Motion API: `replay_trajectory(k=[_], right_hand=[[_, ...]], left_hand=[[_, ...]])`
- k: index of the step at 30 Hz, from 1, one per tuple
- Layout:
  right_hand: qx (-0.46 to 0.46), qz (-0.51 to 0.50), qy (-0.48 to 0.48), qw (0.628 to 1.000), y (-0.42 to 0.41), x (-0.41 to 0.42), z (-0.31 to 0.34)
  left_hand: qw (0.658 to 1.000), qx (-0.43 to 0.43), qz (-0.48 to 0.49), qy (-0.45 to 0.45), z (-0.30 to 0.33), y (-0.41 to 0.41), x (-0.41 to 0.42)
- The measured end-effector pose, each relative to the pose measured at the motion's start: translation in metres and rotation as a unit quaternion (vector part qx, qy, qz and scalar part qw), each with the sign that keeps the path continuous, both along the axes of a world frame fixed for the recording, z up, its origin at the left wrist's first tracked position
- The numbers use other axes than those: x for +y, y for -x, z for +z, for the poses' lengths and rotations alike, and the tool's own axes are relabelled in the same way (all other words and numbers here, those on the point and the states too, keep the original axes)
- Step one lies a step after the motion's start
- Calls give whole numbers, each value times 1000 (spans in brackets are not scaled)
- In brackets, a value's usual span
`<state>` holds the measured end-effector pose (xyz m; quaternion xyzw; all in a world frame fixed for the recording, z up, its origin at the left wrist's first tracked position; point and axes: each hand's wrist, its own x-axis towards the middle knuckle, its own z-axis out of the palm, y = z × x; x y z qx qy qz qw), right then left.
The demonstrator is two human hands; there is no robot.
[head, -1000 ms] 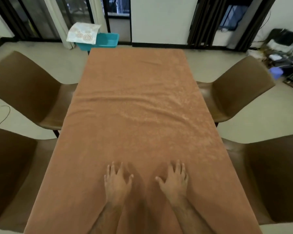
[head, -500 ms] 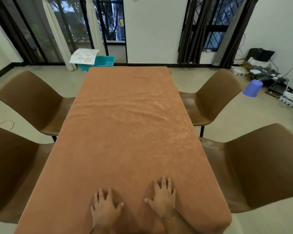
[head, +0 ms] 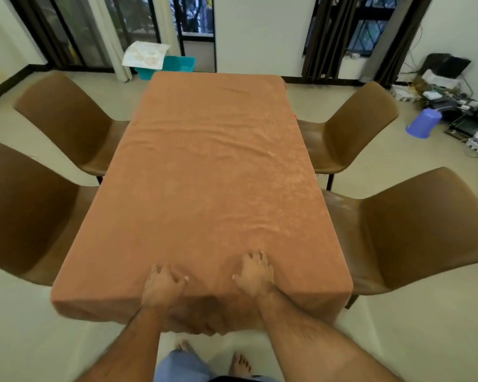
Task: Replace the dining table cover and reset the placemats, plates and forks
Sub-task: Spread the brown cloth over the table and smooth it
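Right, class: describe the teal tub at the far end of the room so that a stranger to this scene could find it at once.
Start at the long table under the orange cover and look past its far end to the floor by the tall dark-framed windows. There sits the teal tub, just beyond the table's far left corner. It is the only teal thing there, and a pale patterned cloth lies over its left side.

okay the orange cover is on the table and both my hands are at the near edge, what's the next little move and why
Probably sweep both hands outward toward the near corners. The left hand and right hand rest on the orange cover, and ripples still cross its middle, with no placemats, plates or forks on it yet.
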<state>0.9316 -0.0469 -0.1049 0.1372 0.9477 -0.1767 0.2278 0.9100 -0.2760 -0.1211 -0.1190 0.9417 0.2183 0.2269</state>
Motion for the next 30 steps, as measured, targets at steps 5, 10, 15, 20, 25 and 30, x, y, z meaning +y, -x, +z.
replay_trajectory(k=[5, 10, 15, 20, 25, 30], right_hand=[[25, 15, -36, 999, -19, -23, 12], [67, 5, -43, 997, -47, -65, 18], [79, 7, -19, 997, -103, -120, 26], [59, -6, -12, 998, -161, -128, 37], [70, -53, -24, 996, -211, -89, 49], [104, -93, -18, 990, -252, -23, 72]], left_hand=[[1000, -3, -7, -19, 15, -25, -16], [998, 9, -42, -35, 34, -58, -45], [996, 38, -62, -46, 49, -106, -82], [996, 7, -70, -54, 50, -150, -89], [991, 18, -119, -65, 58, -186, -42], [983, 48, -166, -70, 70, -211, 38]])
